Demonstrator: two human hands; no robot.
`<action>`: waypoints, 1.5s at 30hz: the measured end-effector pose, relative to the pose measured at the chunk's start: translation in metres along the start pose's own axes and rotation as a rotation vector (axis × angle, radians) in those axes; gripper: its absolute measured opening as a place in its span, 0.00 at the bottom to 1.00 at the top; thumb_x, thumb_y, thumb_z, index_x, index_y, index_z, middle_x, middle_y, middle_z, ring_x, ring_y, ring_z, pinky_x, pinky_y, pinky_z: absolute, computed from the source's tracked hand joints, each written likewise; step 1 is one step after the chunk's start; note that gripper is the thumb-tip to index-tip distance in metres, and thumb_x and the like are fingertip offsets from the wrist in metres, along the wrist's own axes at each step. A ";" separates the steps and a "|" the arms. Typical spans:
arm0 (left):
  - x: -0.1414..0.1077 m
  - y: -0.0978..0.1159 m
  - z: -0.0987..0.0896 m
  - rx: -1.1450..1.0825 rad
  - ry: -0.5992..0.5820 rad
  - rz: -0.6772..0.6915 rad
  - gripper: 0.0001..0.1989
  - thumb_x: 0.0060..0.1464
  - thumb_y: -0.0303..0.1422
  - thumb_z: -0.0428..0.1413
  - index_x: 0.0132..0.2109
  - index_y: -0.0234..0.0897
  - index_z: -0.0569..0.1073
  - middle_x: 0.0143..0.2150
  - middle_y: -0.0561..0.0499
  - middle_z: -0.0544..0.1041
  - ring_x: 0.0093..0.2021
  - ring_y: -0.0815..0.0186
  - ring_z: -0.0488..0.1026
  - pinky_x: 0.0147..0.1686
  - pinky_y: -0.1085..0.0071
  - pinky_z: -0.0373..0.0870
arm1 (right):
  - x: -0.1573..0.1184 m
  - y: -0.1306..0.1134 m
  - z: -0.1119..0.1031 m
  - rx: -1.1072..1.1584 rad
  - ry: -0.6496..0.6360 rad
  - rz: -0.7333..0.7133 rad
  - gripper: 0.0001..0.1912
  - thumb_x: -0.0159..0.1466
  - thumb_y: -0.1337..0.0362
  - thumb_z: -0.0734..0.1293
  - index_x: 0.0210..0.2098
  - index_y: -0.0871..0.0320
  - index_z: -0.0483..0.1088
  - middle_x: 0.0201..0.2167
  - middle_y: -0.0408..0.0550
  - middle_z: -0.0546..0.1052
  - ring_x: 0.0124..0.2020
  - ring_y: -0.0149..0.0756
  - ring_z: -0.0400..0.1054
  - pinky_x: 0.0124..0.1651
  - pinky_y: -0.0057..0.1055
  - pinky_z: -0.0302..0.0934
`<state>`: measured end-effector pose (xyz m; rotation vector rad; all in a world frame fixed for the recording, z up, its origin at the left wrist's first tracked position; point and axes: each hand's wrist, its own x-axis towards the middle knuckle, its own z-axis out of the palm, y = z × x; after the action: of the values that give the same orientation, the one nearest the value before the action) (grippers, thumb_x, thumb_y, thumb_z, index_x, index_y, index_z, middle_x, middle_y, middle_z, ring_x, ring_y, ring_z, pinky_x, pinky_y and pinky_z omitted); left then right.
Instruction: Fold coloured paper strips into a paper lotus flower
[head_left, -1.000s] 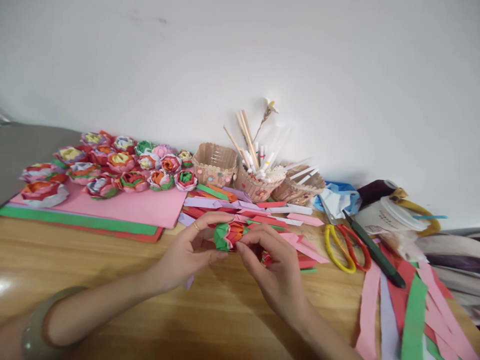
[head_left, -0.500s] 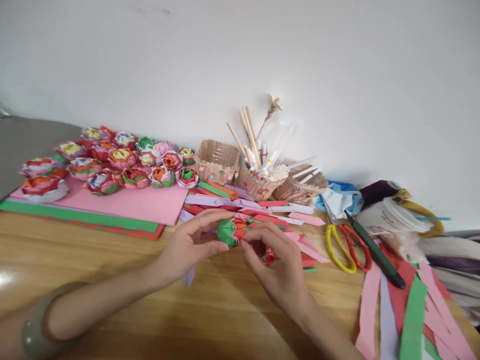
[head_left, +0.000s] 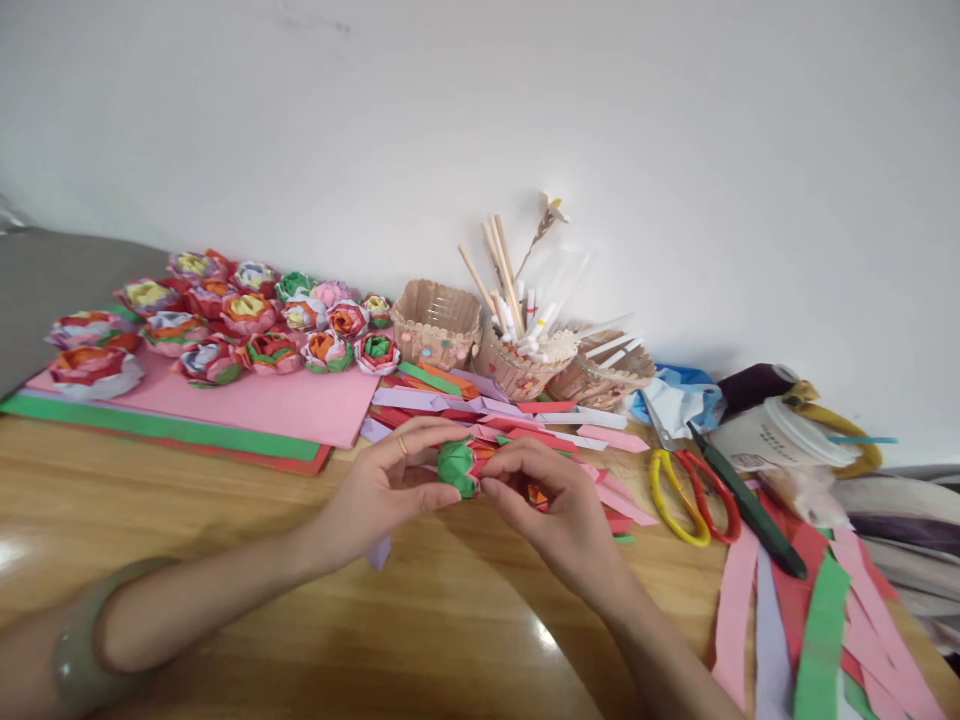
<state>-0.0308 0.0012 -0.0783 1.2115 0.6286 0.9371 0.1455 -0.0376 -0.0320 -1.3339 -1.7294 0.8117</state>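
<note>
Between my two hands, a little above the table, is a small folded paper flower [head_left: 456, 470], green on its left side with red and pink petals on the right. My left hand [head_left: 405, 475], a ring on one finger, pinches its green side between thumb and fingertips. From the other side, my right hand [head_left: 559, 500] grips the red and pink petals with thumb and index finger, hiding part of them. Behind the hands lies a pile of folded paper strips [head_left: 480, 405] in purple, red, white, pink and green. Another small red-orange paper piece [head_left: 537, 497] shows beneath my right hand.
Several finished paper flowers [head_left: 251, 313] sit on stacked coloured paper [head_left: 315, 400] at the left. Craft-stick baskets [head_left: 435, 325] stand against the wall, one with pens and sticks. Scissors [head_left: 679, 500], a dark green pen-like tool [head_left: 750, 500], a white tub [head_left: 784, 435] and cut paper strips [head_left: 825, 620] lie right.
The flower has turned slightly, so more green faces me and less of the red and orange shows. My right hand's fingers have closed in further over the petals.
</note>
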 end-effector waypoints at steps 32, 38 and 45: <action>0.002 -0.001 -0.001 0.103 -0.014 -0.037 0.19 0.48 0.31 0.61 0.50 0.47 0.74 0.54 0.50 0.69 0.53 0.61 0.69 0.52 0.66 0.68 | 0.001 0.007 -0.004 -0.054 -0.142 0.146 0.06 0.58 0.69 0.63 0.25 0.59 0.70 0.23 0.43 0.71 0.23 0.28 0.60 0.25 0.25 0.52; 0.005 0.004 -0.001 0.051 -0.048 -0.133 0.20 0.48 0.31 0.61 0.50 0.45 0.74 0.56 0.49 0.72 0.51 0.60 0.71 0.51 0.64 0.68 | 0.000 0.007 -0.004 -0.052 -0.136 0.123 0.07 0.58 0.71 0.61 0.25 0.59 0.69 0.23 0.42 0.70 0.24 0.28 0.60 0.25 0.25 0.52; 0.005 0.005 0.001 -0.022 -0.053 -0.171 0.20 0.49 0.31 0.60 0.51 0.45 0.73 0.48 0.50 0.78 0.45 0.62 0.75 0.49 0.63 0.69 | -0.002 0.004 -0.001 -0.118 -0.072 0.073 0.07 0.57 0.71 0.62 0.28 0.59 0.71 0.26 0.45 0.73 0.23 0.28 0.60 0.23 0.25 0.53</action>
<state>-0.0292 0.0055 -0.0725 1.1407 0.6667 0.7644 0.1481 -0.0384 -0.0351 -1.4701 -1.8176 0.8186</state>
